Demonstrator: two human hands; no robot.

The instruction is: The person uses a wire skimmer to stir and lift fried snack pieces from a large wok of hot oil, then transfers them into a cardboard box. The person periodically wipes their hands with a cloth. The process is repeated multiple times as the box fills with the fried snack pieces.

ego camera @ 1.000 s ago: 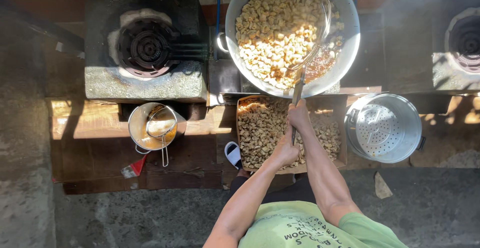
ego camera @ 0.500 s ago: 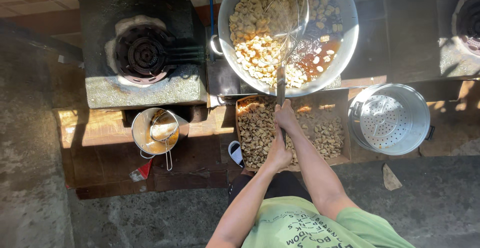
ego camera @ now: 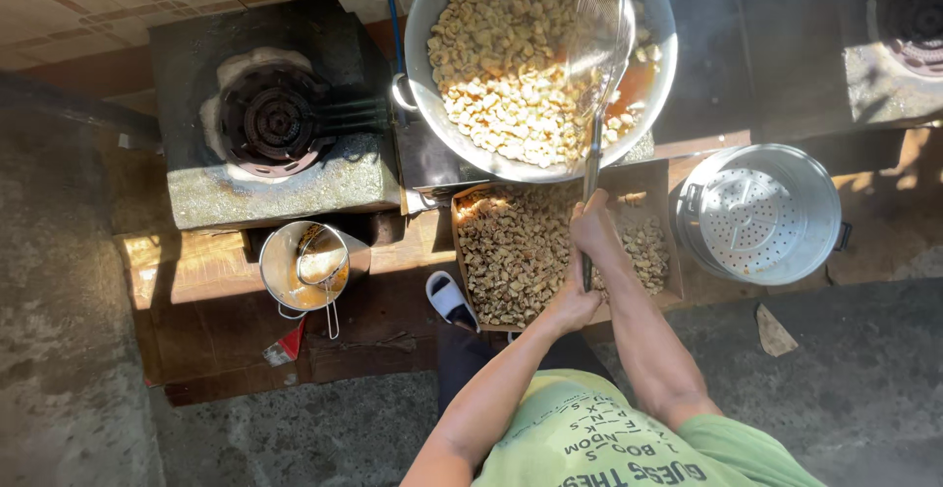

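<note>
Both hands, left hand [ego camera: 573,302] and right hand [ego camera: 595,229], grip the skimmer [ego camera: 596,40] in the big wok [ego camera: 424,26] (many pale pieces float there). Some browned pieces already fill the tray [ego camera: 671,281].

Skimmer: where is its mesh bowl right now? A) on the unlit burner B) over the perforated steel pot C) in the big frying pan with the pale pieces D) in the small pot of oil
C: both hands, left hand and right hand, grip the skimmer handle, and its mesh bowl sits inside the big frying pan among the pale pieces.
</note>
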